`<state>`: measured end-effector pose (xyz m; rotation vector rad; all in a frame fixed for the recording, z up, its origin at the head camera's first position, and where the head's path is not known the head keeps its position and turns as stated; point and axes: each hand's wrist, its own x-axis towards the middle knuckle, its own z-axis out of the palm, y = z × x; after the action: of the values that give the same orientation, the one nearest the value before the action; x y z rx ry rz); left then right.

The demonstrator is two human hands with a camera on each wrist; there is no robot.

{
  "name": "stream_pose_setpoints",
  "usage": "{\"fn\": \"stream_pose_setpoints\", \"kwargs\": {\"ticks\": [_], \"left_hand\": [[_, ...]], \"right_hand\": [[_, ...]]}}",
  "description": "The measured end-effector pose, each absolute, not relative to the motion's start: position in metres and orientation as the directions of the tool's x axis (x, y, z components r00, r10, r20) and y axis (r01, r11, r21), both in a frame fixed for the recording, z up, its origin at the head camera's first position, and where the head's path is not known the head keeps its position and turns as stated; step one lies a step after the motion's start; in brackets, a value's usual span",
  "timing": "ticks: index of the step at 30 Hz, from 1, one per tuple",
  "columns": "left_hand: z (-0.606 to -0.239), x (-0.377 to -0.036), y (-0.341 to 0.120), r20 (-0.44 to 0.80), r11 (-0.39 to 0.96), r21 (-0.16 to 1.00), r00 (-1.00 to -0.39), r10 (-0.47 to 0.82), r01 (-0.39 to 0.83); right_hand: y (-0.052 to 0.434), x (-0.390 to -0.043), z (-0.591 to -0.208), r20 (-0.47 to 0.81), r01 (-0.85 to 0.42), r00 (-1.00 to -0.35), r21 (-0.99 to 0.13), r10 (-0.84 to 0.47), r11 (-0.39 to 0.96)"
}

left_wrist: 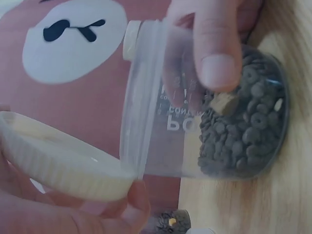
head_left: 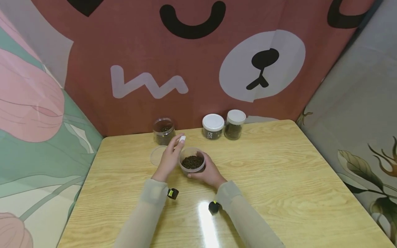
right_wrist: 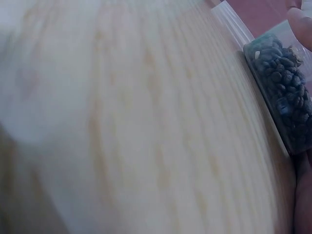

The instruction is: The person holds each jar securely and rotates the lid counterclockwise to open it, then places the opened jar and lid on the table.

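My left hand (head_left: 169, 159) pinches a white ribbed screw lid (left_wrist: 73, 165) by its edge. In the left wrist view the lid is tilted, its edge close against the rim of a clear plastic jar (left_wrist: 170, 146); whether they touch I cannot tell. That jar has no lid on and holds dark brown pellets (head_left: 192, 162) with a few pale bits among them. My right hand (head_left: 208, 172) grips its side, thumb toward the front. The right wrist view catches only the jar's lower part (right_wrist: 280, 73) at its right edge, with some fingers.
Behind my left hand an uncapped clear jar (head_left: 163, 137) of dark pellets stands near the back edge. A clear disc-shaped lid (head_left: 155, 155) lies in front of it. Further right stand a short white-lidded jar (head_left: 213, 125) and a taller one (head_left: 234, 124). A printed cloth (head_left: 198, 62) hangs behind the wooden table (head_left: 273, 172).
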<state>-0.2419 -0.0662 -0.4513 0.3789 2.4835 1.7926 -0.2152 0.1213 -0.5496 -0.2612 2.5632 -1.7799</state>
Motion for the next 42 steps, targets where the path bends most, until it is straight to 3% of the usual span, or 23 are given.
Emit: {"fn": "stream_pose_setpoints", "kwargs": {"ticks": [10, 17, 24, 26, 31, 42], "left_hand": [[-0.457, -0.254, -0.080, 0.029, 0.066, 0.997, -0.988, 0.155, 0.039], [-0.470, -0.265, -0.085, -0.068, 0.019, 0.998, -0.994, 0.088, -0.067], [-0.484, -0.275, -0.083, -0.264, -0.322, 0.903, -0.959, 0.107, -0.285], [-0.488, -0.276, -0.082, -0.293, -0.368, 0.873, -0.947, 0.130, -0.320], [-0.493, -0.277, -0.080, -0.306, -0.396, 0.847, -0.935, 0.180, -0.354], [-0.498, -0.283, -0.073, -0.294, -0.295, 0.890, -0.933, 0.207, -0.346]], "right_hand": [[0.122, -0.217, -0.550, 0.077, -0.118, -0.988, -0.935, -0.136, 0.333], [0.122, -0.217, -0.550, 0.059, -0.107, -0.987, -0.937, -0.151, 0.334], [0.121, -0.216, -0.550, 0.057, -0.104, -0.987, -0.939, -0.150, 0.327], [0.121, -0.215, -0.551, 0.058, -0.105, -0.987, -0.937, -0.147, 0.332], [0.120, -0.215, -0.551, 0.070, -0.117, -0.986, -0.936, -0.150, 0.333], [0.120, -0.216, -0.552, 0.090, -0.132, -0.986, -0.938, -0.141, 0.321]]}}
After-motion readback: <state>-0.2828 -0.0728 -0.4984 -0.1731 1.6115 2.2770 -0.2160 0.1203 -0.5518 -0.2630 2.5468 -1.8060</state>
